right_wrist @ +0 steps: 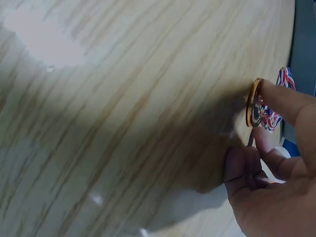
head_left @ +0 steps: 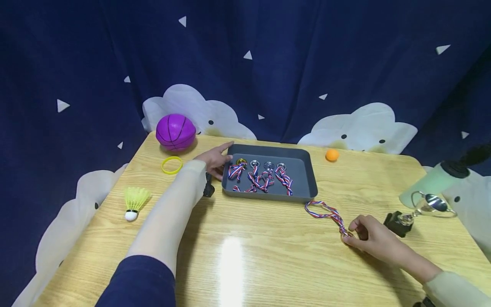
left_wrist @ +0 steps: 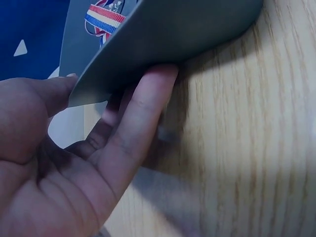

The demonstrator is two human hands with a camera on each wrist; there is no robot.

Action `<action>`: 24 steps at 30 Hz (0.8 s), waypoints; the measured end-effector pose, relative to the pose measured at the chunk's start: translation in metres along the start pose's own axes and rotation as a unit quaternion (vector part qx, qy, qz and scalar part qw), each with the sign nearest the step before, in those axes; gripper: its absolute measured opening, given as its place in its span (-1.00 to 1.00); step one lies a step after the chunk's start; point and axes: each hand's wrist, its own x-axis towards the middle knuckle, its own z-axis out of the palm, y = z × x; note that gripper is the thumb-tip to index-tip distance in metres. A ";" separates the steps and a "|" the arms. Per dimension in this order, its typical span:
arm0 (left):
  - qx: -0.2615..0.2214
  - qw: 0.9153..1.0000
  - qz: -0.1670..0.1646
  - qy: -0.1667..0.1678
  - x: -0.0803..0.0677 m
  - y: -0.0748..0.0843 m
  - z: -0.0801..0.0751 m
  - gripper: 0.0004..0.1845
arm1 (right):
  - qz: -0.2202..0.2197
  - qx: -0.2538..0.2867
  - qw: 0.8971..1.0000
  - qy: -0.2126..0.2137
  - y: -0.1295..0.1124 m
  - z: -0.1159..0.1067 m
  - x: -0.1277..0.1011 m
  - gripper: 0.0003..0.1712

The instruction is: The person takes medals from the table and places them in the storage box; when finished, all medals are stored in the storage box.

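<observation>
My left hand (head_left: 214,160) holds the left end of a dark grey tray (head_left: 301,170). In the left wrist view, the thumb lies over the tray's rim while the fingers (left_wrist: 143,108) press its outer side from below. One gold medal (head_left: 241,161) and three silver medals (head_left: 269,166) lie in a row inside, their red, white and blue ribbons bunched toward the near wall. Right of the tray, my right hand (head_left: 374,239) pinches another gold-coloured medal (right_wrist: 253,103) by its edge, close over the table. Its striped ribbon (head_left: 333,214) trails to the tray's near right corner.
A purple ball (head_left: 175,132), a yellow wristband (head_left: 171,165) and a yellow shuttlecock (head_left: 136,202) are on the left of the wooden table (head_left: 268,247). An orange ball (head_left: 332,154) sits at the back right. A tilted trophy cup (head_left: 422,209) and green bottle (head_left: 429,183) stand beyond my right hand.
</observation>
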 end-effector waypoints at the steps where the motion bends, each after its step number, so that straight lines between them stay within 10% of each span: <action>1: 0.001 1.000 0.000 0.000 0.000 0.000 0.000 -0.29 | -0.009 0.006 1.000 0.004 0.000 0.001 -0.001 -0.73; 12: -0.007 1.000 0.011 -0.005 -0.003 0.004 0.001 -0.30 | -0.035 0.033 0.999 0.017 0.000 -0.006 -0.011 -0.76; 24: -0.012 1.000 0.016 -0.008 -0.006 -0.001 -0.002 -0.29 | -0.123 0.072 0.988 0.061 -0.050 -0.076 0.032 -0.73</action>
